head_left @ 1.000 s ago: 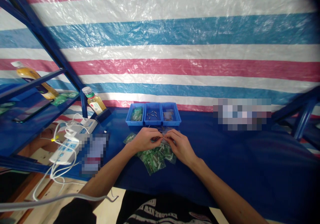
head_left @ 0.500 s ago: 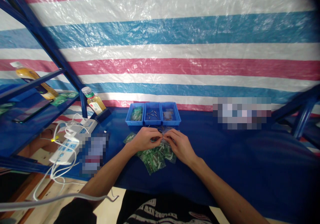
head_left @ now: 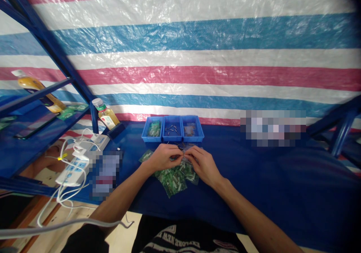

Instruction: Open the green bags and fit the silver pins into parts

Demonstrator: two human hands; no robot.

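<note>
My left hand (head_left: 167,156) and my right hand (head_left: 202,162) meet fingertip to fingertip above the table. Both are closed in a pinch; what lies between the fingers is too small to make out. Below and between them spreads a pile of small clear bags (head_left: 172,181) with green and pale slender pieces inside. Another such bag (head_left: 146,155) lies left of my left wrist. Just beyond my fingers stand three blue bins: the left bin (head_left: 151,139) with green-and-white bagged pieces, the middle bin (head_left: 172,138) with a few dark screw-like pieces, the right bin (head_left: 194,138) with brownish bagged pieces.
White power strips (head_left: 72,170) with tangled cables lie at the left, near a blurred-out flat object (head_left: 107,172). A bottle (head_left: 105,114) stands behind them. Blue frame posts (head_left: 345,129) rise at both sides, and a striped sheet (head_left: 197,76) hangs behind the table.
</note>
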